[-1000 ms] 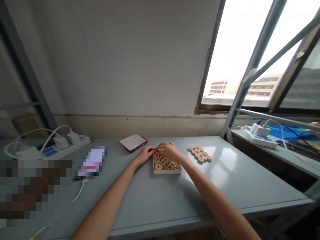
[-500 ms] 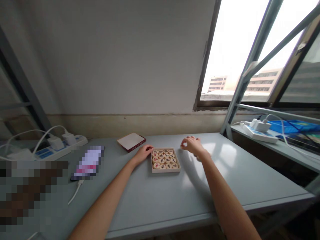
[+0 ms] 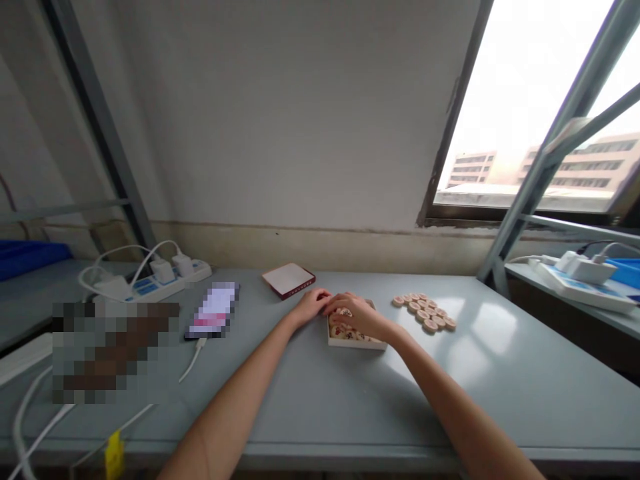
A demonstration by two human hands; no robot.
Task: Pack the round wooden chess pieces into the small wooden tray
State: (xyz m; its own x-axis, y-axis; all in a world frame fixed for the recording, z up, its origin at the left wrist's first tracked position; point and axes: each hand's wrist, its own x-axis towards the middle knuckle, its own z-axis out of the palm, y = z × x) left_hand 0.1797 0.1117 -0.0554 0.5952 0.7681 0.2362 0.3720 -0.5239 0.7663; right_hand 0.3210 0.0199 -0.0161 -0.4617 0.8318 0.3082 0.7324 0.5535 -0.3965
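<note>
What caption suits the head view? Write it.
Right hand over a box of discs, left hand beside it, loose discs nearby.

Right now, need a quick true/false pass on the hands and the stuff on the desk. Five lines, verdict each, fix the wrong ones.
1. The right hand is over the box. True.
2. The loose discs lie to the left of the box. False: they lie to its right.
3. The left hand is at the far left corner of the box. True.
4. The red-edged lid is on the box. False: it lies on the desk, beyond the box and to its left.
5. A white cable runs from the near end of the phone. True.
</note>
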